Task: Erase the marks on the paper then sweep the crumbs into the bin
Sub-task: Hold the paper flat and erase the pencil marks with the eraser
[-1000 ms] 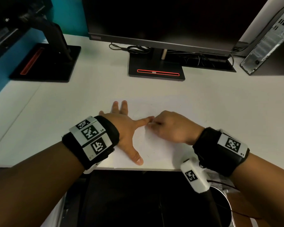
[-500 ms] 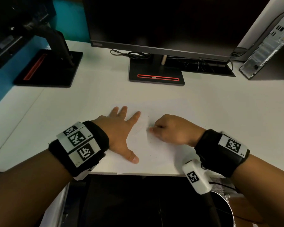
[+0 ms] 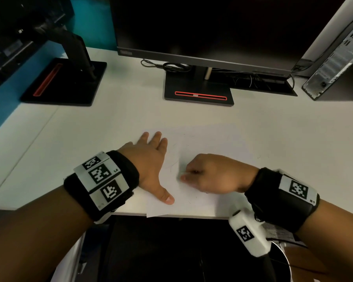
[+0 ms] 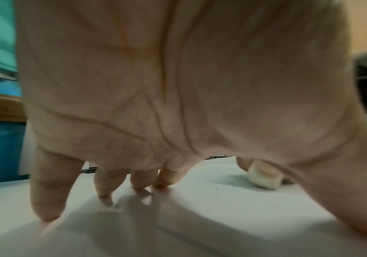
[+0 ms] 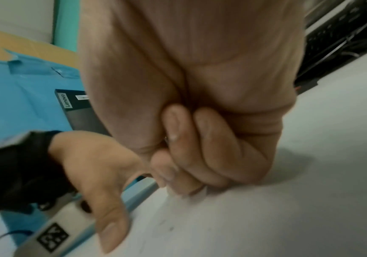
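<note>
A white sheet of paper (image 3: pixel 208 143) lies on the white desk, its near corner just over the front edge. Faint pencil marks (image 3: pixel 172 165) show between my hands, and a pencil loop (image 4: pixel 211 190) is plain in the left wrist view. My left hand (image 3: pixel 151 159) presses flat on the sheet's left side, fingers straight and thumb spread. My right hand (image 3: pixel 212 176) is curled, pinching a small white eraser (image 4: pixel 264 179) whose end touches the paper. Dark crumbs (image 4: pixel 235 176) lie beside the eraser. The bin's curved rim (image 3: pixel 287 261) shows below the desk edge, under my right wrist.
A monitor on a black stand (image 3: pixel 198 92) is at the back centre, with cables (image 3: pixel 171 66) behind it. A second monitor base (image 3: pixel 65 82) sits back left, and a computer case (image 3: pixel 334 64) back right. Dark space lies under the desk front.
My left forefinger has drawn away from the right hand and closed up with the other fingers. The right hand has shifted slightly on the paper with the eraser.
</note>
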Demonstrator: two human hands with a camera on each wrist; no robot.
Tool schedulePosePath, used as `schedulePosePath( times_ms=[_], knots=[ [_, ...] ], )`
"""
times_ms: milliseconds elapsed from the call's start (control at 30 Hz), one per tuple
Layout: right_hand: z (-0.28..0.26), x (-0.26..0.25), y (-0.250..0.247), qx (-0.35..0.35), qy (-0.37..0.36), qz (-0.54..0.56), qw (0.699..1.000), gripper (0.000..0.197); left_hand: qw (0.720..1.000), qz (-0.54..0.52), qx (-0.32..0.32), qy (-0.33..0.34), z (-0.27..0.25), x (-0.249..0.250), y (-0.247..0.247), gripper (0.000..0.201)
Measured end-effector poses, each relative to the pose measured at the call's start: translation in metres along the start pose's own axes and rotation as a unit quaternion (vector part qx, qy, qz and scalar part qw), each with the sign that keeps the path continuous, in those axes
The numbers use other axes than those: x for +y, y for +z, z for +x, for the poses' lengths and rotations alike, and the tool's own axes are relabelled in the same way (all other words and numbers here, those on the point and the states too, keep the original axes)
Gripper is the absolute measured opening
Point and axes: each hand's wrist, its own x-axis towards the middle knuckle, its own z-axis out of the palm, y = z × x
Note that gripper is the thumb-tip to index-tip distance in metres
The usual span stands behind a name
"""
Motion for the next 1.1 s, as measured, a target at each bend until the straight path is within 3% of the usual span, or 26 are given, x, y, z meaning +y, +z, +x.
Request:
schedulePosePath(
  times_ms=[167,300,433,600,733,867,1033,1100],
  knots=[
    [0.007,0.01,-0.011,0.09,0.043,0.02,0.995,0.051,1.0,0.006,-0.001,-0.003,-0.002,0.001,-0.002,0.155],
    [0.001,-0.005,0.0,-0.006,0.003,0.012,1.0,0.049,1.0,0.007,0.001,-0.003,-0.004,0.0,-0.001,0.154],
    [0.009,0.006,-0.014,0.075,0.05,0.05,0.995,0.051,1.0,0.014,0.001,-0.004,-0.004,0.001,-0.002,0.154],
    [0.005,-0.012,0.002,-0.001,0.008,0.018,1.0,0.048,1.0,0.012,-0.003,-0.007,-0.004,0.0,-0.001,0.154],
    [0.01,-0.006,-0.01,0.063,0.041,0.029,0.997,0.049,1.0,0.011,-0.006,-0.007,-0.005,0.002,-0.002,0.152],
    [0.005,-0.023,0.005,-0.011,-0.003,0.014,1.0,0.048,1.0,0.007,-0.003,-0.004,-0.005,-0.001,-0.001,0.153],
    [0.01,-0.018,-0.008,0.048,0.028,0.019,0.998,0.05,1.0,0.007,-0.004,-0.007,-0.006,0.0,-0.001,0.152],
    [0.009,-0.024,-0.002,0.027,0.003,0.003,1.0,0.05,1.0,0.005,-0.003,-0.006,-0.006,0.001,-0.002,0.152]
  ],
)
